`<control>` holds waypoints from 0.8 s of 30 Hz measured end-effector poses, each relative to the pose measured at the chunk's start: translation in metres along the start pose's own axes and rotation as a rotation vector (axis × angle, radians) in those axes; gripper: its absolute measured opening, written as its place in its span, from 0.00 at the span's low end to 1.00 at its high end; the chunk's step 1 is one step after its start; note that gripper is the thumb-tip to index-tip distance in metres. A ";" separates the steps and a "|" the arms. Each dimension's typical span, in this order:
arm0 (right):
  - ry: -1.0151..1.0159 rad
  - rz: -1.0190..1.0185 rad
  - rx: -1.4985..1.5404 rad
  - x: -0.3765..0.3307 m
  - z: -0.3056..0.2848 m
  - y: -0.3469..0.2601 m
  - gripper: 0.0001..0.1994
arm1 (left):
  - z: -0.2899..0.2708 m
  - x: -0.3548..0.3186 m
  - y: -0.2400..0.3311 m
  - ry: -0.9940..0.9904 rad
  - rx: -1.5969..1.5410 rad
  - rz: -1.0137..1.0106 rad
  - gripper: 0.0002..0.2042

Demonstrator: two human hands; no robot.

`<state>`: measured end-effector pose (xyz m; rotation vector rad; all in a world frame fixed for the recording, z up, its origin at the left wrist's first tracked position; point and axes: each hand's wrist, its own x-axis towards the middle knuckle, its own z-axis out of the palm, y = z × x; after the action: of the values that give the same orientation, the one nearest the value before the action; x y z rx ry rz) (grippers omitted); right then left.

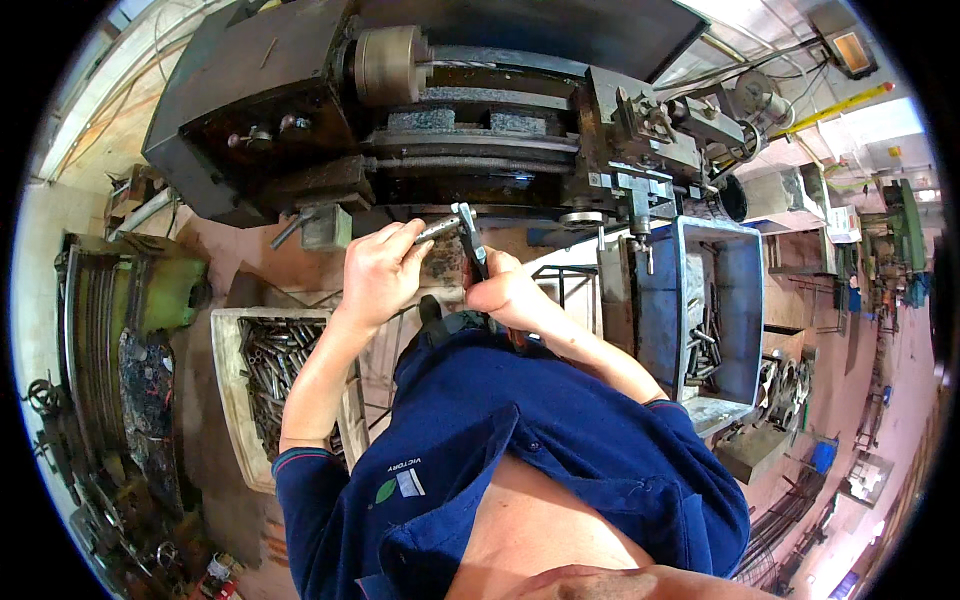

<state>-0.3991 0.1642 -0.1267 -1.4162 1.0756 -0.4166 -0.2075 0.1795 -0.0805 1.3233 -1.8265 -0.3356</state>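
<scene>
My left hand [382, 272] is closed round a short metal tube [440, 229], which sticks out to the right from between thumb and fingers. In my right hand [510, 288] is what looks like a caliper [468, 232], silver at the jaws and dark lower down. Its jaws meet the free end of the tube, just in front of the lathe. The fingers of my right hand wrap the caliper's lower part and hide some of it.
A lathe [480, 140] spans the far side, with a chuck [388, 65] at left holding a drill bit. A white crate [228, 372] of metal tubes stands left, a blue crate [738, 325] with similar parts right. Green machinery [150, 290] is at far left.
</scene>
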 end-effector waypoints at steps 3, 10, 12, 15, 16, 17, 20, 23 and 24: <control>0.056 0.041 -0.080 -0.002 0.008 -0.006 0.15 | -0.003 -0.001 -0.007 -0.079 -0.011 -0.031 0.09; 0.115 0.084 0.003 0.004 0.014 -0.008 0.13 | -0.016 0.005 -0.034 -0.315 -0.053 -0.260 0.21; 0.164 0.053 0.197 0.008 0.017 -0.013 0.12 | -0.021 0.006 -0.043 -0.305 -0.156 -0.365 0.21; 0.272 0.009 0.380 0.012 0.017 -0.021 0.10 | -0.010 -0.013 -0.068 -0.219 -0.397 -0.444 0.17; 0.328 -0.002 0.359 0.018 0.014 -0.006 0.09 | -0.002 -0.020 -0.071 -0.254 -0.605 -0.581 0.17; 0.379 -0.018 0.341 0.024 0.012 0.003 0.09 | 0.007 -0.028 -0.075 -0.289 -0.808 -0.718 0.16; 0.500 -0.054 0.430 0.041 0.005 -0.001 0.10 | 0.043 -0.046 -0.068 -0.451 -0.940 -0.563 0.22; 0.560 -0.069 0.480 0.050 -0.005 -0.010 0.10 | 0.066 -0.042 -0.051 -0.621 -1.108 -0.561 0.30; 0.581 -0.094 0.514 0.057 -0.009 -0.005 0.10 | 0.070 -0.037 -0.043 -0.613 -1.115 -0.559 0.31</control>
<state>-0.3757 0.1132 -0.1407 -0.8995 1.2413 -1.1351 -0.2283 0.1770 -0.1685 0.8811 -1.2233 -1.8974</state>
